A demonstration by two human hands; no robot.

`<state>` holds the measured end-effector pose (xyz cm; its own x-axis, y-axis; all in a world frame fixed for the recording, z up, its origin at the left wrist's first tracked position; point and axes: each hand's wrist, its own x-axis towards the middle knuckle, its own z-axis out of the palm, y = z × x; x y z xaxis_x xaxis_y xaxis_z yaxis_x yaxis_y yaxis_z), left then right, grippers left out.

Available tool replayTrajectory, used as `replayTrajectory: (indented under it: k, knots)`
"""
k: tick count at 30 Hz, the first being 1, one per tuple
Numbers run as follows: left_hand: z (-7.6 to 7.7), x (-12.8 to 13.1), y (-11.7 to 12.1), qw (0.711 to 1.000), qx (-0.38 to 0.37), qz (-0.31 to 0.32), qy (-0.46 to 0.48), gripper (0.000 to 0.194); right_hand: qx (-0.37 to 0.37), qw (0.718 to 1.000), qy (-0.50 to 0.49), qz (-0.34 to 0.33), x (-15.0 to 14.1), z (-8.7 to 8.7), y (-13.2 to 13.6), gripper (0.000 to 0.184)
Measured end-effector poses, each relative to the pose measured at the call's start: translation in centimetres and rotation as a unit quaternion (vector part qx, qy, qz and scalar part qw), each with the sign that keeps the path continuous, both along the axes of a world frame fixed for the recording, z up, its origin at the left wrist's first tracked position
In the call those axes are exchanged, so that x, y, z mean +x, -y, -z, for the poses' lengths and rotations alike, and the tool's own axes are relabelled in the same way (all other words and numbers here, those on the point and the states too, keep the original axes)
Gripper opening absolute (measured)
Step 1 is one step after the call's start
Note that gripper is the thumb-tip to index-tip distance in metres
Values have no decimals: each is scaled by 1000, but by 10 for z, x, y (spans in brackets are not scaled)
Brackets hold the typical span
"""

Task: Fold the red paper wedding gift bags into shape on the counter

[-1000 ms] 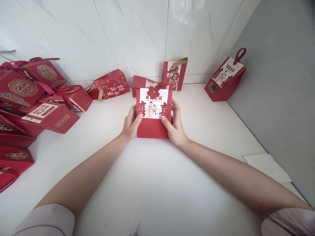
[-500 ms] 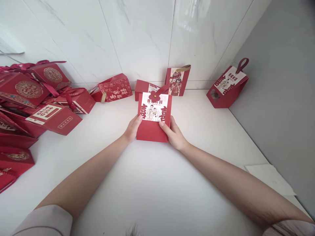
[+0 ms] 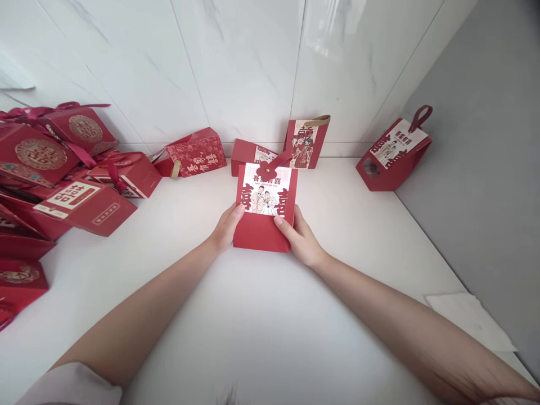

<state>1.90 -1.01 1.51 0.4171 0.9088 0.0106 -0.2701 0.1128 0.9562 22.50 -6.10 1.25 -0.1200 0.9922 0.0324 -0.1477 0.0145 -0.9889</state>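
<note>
A red wedding favor box (image 3: pixel 262 232) with a white label of a bride and groom stands in the middle of the view, between my two hands. At its top are a dark red flower-shaped clasp and a strap handle. My left hand (image 3: pixel 226 226) is closed on the box's left edge, thumb along the front. On the right edge, my right hand (image 3: pixel 304 235) grips it with the thumb on the front below the label. The fingers behind the box are mostly hidden.
Several red gift boxes with ribbons (image 3: pixel 84 208) are heaped at the left. Along the tiled wall stand a patterned red box (image 3: pixel 198 154), a box with a costumed couple (image 3: pixel 304 146) and a handled box (image 3: pixel 390 154). White paper (image 3: pixel 470 318) lies at the right edge.
The whole view has shifted slightly, with the held box appearing a little lower. Both hands keep the same grip on it, and the other boxes stay in place.
</note>
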Motion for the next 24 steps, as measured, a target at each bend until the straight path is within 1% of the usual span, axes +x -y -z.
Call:
replayTrajectory:
  k: [5, 9, 12, 15, 20, 24]
  knots:
    - [4, -2, -2, 1000, 15, 15, -20, 70, 0, 1000, 2, -1, 2, 0, 1, 68]
    - [11, -5, -5, 999, 25, 8, -26, 65, -5, 1000, -7, -4, 2, -1, 2, 68]
    - [14, -6, -5, 999, 27, 5, -29, 67, -6, 1000, -10, -7, 2, -1, 3, 66]
    - [13, -6, -4, 999, 24, 5, -30, 68, -8, 1000, -11, -5, 2, -1, 3, 62]
    - [6, -4, -2, 999, 28, 14, -36, 69, -6, 1000, -11, -3, 1, -1, 3, 65]
    - [5, -4, -3, 999, 26, 9, -37, 69, -5, 1000, -9, -3, 2, -3, 3, 63]
